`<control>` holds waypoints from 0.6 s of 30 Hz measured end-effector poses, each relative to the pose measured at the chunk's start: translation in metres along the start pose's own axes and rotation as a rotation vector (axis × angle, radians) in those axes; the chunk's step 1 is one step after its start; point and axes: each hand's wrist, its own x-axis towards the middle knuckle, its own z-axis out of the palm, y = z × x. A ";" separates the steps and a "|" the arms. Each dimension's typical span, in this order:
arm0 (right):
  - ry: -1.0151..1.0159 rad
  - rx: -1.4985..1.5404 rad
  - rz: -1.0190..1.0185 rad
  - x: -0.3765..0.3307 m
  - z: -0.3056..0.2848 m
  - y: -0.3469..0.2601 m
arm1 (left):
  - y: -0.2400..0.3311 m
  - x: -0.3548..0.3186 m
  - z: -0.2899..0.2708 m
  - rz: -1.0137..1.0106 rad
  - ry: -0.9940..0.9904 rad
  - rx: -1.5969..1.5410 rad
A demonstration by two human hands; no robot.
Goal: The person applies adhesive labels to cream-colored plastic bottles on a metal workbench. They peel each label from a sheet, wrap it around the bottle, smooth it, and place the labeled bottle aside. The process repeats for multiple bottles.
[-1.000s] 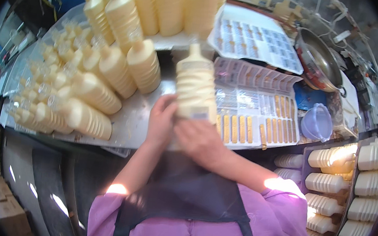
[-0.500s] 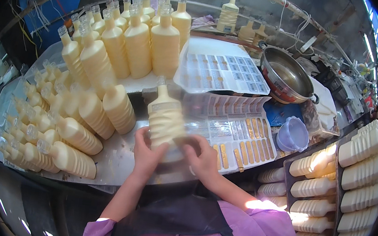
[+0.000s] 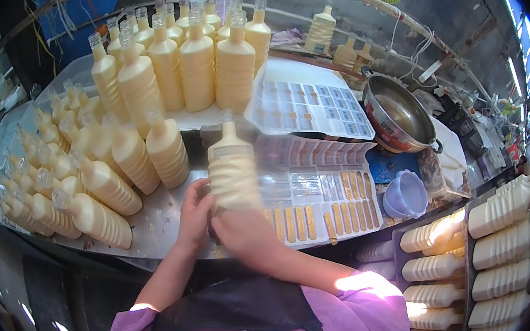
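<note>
A pale yellow bottle (image 3: 232, 168) with a spiral-ribbed body and a clear neck stands near the table's front edge, tipped slightly away from me. Its lower part is smeared by motion. My left hand (image 3: 194, 216) holds the bottle at its lower left side, thumb and fingers against it. Across the front of its base lies my right hand (image 3: 247, 234), reaching leftward; its fingers are blurred and partly hidden. Just right of the bottle is a white sheet of gold strip labels (image 3: 352, 201), and behind it another label sheet (image 3: 311, 105) lies at a slant.
Many like bottles (image 3: 181, 71) stand at the back left; more lie tilted (image 3: 102, 219) along the left. A metal pan (image 3: 402, 109) with handles and a lilac bowl (image 3: 405, 194) are at right. Racks of bottles (image 3: 508, 239) fill the lower right.
My right hand has swept left from the bottle's right side across the front of its base. My left hand keeps its place, and the bottle stays about where it was.
</note>
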 end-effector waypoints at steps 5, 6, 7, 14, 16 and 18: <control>-0.024 0.064 -0.018 -0.022 0.023 0.003 | -0.012 0.006 -0.010 -0.031 -0.011 -0.034; -0.041 0.078 -0.036 -0.025 0.024 0.007 | -0.012 0.006 -0.012 -0.029 -0.025 -0.028; -0.097 0.150 0.008 -0.027 0.024 0.012 | -0.012 0.007 -0.012 -0.028 -0.039 -0.022; 0.432 0.362 0.574 -0.030 0.030 0.030 | -0.008 -0.001 0.002 0.037 0.019 0.171; 0.510 0.359 0.614 -0.034 0.033 0.036 | -0.010 -0.001 0.005 0.051 0.024 0.164; 0.550 0.336 0.606 -0.035 0.033 0.043 | -0.003 -0.003 0.009 0.007 0.021 0.166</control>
